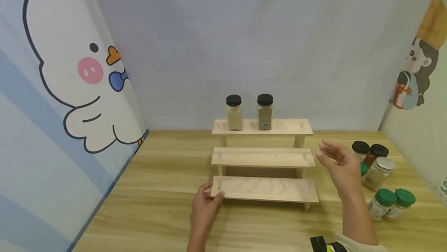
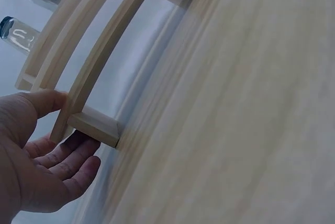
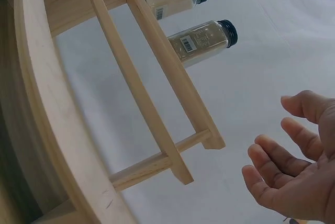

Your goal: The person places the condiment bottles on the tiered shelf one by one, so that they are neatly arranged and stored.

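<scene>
Wood rack (image 1: 263,157), 3 shelves, sits on the desk (image 1: 157,213); take it as dial centre, head view. L hand (image 1: 205,208) grips the L end of the bottom shelf (image 1: 263,189) at 8 o'clock, thumb at the front edge, other fingers round the end. R hand (image 1: 343,168) is at 3, holding nothing, fingers loosely bent w/ a gap to the thumb, apart from the rack. Up on the top shelf (image 1: 288,126): pale jar (image 1: 234,119) at 11, brown jar (image 1: 265,118) at 12, both upright, black lids, well clear of each other.

Risks, my read: if L hand tugs or lifts, rack prob. tips or slides & the top pair, tall on a narrow plank, topples. R wrist is close to the 3 o'clock cluster, incl. silver-lidded jar (image 1: 378,173); a careless swing outward could knock those, poss. also the green-lidded pair (image 1: 380,205) approx. 4 o'clock. Can't tell if the wrist touches any jar. Jars crowd each other there, so one bump might spread.
</scene>
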{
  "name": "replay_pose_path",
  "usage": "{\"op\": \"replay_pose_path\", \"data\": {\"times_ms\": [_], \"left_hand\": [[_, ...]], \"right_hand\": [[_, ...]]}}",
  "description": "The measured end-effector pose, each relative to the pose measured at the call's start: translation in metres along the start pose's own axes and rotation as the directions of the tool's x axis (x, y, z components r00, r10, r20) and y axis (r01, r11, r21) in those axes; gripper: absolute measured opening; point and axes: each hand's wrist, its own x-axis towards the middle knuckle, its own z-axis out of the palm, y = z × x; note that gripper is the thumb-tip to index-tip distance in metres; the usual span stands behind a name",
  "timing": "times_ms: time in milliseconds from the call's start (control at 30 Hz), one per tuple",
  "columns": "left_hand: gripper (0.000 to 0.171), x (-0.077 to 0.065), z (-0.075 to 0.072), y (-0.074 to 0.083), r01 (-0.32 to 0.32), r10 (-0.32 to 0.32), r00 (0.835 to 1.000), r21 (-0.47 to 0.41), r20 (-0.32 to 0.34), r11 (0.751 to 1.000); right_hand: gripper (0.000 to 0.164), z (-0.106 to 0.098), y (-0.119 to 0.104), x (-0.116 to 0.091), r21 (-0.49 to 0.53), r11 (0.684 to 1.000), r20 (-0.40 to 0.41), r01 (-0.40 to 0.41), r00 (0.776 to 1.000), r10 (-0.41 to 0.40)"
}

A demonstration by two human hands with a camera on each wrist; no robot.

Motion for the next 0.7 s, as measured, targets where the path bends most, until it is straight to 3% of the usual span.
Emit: {"op": "replay_pose_path", "data": {"times_ms": [133,333,500,700], "left_hand": [[0.053,-0.001,0.003,-0.004,0.003,-0.003,1.000,-0.005,-0.028,1.000],[0.052,0.001,0.003,-0.004,0.010,-0.010,0.999,-0.016,-0.033,1.000],[0.053,0.001,0.002,-0.003,0.010,-0.011,0.999,-0.018,-0.033,1.000],[0.053,0.001,0.003,-0.004,0.013,-0.014,1.000,-0.018,-0.025,1.000]], "right_hand": [[0.030,0.002,0.007,-0.011,0.027,0.999,-0.123,-0.042,0.991,0.045],[0.025,0.007,0.015,-0.026,0.037,0.997,-0.280,-0.073,0.957,0.080],[0.025,0.007,0.028,-0.035,0.034,0.999,-0.344,-0.005,0.939,0.017],[0.023,0.008,0.047,-0.038,-0.014,0.998,-0.504,0.053,0.862,-0.053]]}}
